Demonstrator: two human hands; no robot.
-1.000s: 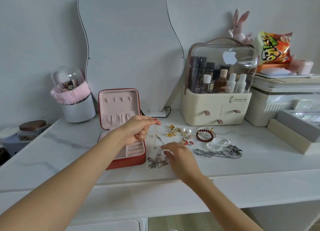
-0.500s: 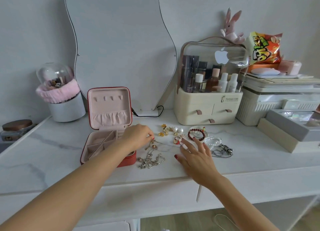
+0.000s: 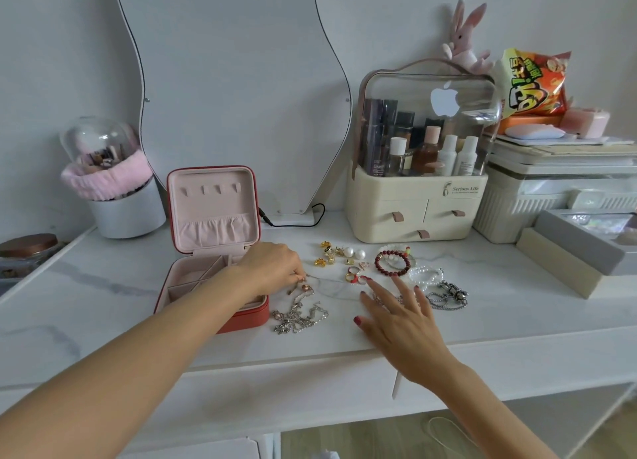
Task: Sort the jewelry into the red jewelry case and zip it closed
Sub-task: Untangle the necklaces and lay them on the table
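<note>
- On the white marble-look tabletop: red jewelry case stands unzipped, lid upright, pink lining and divided tray showing.
- Left hand reaches across the case's right edge; fingertips pinch a thin chain necklace at a small pendant just right of the case. Chain trails rightward along the table.
- Right hand hovers low with fingers spread and straight, grasping nothing; fingertips lie near the rings and partly cover a silver chain. Contact with the surface: cannot tell.
- Loose jewelry, all outside the case: tangled silver chains in front of the left hand; gold earrings and pearl earrings behind; dark red bead bracelet; white pearl bracelet.
- Background: wavy mirror, cream cosmetics organizer.
</note>
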